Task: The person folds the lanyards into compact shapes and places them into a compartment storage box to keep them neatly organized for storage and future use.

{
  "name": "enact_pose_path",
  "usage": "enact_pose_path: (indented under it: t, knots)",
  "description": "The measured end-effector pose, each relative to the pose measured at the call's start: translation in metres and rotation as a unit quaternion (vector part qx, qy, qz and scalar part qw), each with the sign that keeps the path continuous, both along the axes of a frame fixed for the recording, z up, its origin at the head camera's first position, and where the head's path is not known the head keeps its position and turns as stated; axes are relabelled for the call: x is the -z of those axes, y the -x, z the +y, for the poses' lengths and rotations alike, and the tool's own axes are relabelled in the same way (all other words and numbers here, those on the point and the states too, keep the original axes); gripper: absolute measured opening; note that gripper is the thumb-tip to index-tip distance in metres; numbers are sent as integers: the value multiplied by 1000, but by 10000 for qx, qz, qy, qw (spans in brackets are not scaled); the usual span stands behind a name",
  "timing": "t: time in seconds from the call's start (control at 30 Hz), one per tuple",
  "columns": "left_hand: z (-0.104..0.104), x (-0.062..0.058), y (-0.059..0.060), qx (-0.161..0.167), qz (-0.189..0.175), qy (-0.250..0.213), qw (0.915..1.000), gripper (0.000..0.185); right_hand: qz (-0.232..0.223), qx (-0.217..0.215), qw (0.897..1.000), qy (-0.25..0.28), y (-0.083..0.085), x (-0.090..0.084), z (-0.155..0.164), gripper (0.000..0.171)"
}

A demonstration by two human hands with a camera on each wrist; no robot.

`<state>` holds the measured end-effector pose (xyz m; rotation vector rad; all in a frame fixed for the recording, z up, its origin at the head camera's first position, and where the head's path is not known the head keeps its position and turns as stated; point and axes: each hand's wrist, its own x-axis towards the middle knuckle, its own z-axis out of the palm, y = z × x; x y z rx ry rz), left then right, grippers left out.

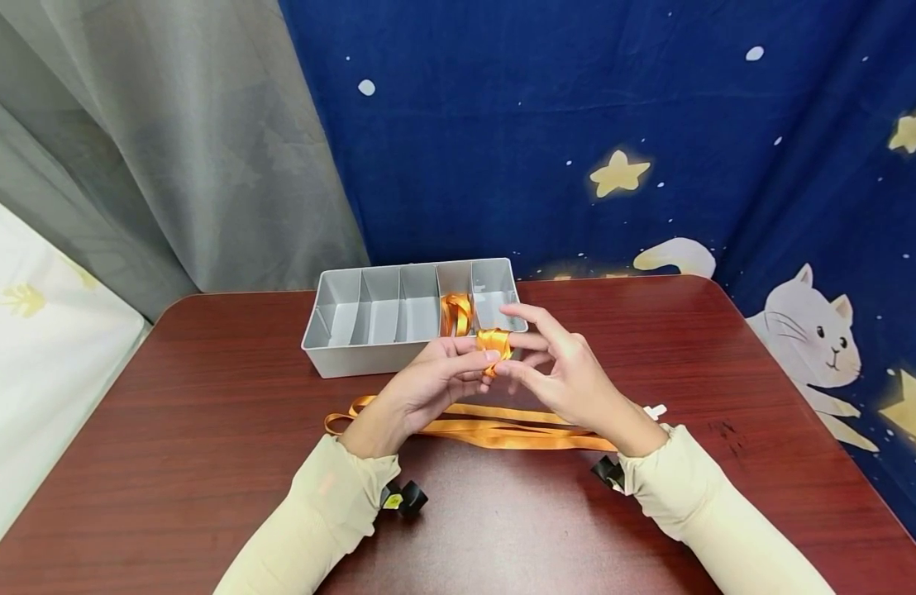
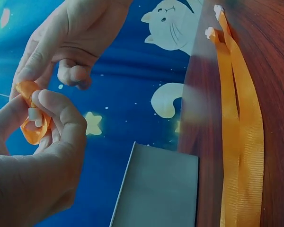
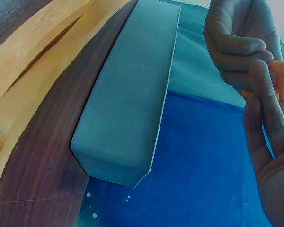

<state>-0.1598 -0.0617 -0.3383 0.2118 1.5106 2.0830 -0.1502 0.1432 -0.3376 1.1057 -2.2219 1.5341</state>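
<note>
Near the middle of the head view, just in front of the box's near wall in the picture, a wound ribbon [image 1: 493,347], shiny and orange, sits between two hands above the table. The left wrist view shows a small white piece [image 2: 35,116] at the middle of its coil. The left hand [image 1: 436,380] pinches it between thumb and fingers from the left of the frame. The right hand [image 1: 573,376] seems to grasp its right edge with thumb and a finger, while the index finger points away toward the box.

The coil looks soft and slippery; if either pinch loosens before the outer turn is secured, it could spring open. Pressing unevenly could push the inner turns out sideways.

Below the hands, loose ribbons [image 1: 495,434] lie across the table [image 1: 205,463], looped at the left, with a white end [image 1: 655,411] at the right. A low wrist or sleeve could snag them and drag them along.

Beyond the hands, in the upper middle, stands a grey box [image 1: 376,361] with five compartments; the second from the right holds an orange bundle [image 1: 458,314]. Knocking the rim with a knuckle could shift it. A blue curtain [image 1: 503,124] fills the upper right.
</note>
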Motion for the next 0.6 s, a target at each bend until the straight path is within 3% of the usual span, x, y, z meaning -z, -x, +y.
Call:
enact_pose_path:
  t: [0.17,0.27,0.4,0.6]
  knots:
    - [0,-2,-1,-271,184,246,9992,11,81,-173,9997,172,0,0,-1,47]
    - [1,-4,-2,-503,453,401,9969,19,333,-198,9966,721,1,2,-5,39]
    - [2,-5,-3,-813,699,574,9926,25,587,170,9879,1428,2,2,-10,36]
    - [-1,-4,1,-1175,788,675,9876,25,363,432,9893,1344,4,1,-9,40]
